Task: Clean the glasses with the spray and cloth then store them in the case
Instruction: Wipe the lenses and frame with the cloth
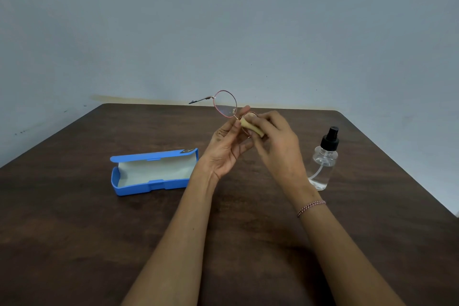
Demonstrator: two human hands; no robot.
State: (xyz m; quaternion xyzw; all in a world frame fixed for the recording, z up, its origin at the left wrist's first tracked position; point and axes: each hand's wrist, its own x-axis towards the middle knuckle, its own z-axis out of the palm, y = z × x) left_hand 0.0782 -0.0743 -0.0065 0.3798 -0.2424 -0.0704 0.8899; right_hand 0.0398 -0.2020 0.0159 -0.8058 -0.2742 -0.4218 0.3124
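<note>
Thin pink-rimmed glasses (225, 104) are held up above the middle of the table. My left hand (227, 146) pinches them near the bridge, palm facing me. My right hand (275, 136) pinches a small yellow cloth (251, 127) around the right lens, which is mostly hidden by the cloth and fingers. The left lens and its temple arm stick out up and to the left. A blue glasses case (151, 171) lies open on the table to the left, its pale lining showing. A clear spray bottle (324, 160) with a black nozzle stands to the right of my right wrist.
The dark brown wooden table (99, 231) fills the lower view, its far edge against a plain grey wall. The table's right edge runs diagonally past the bottle.
</note>
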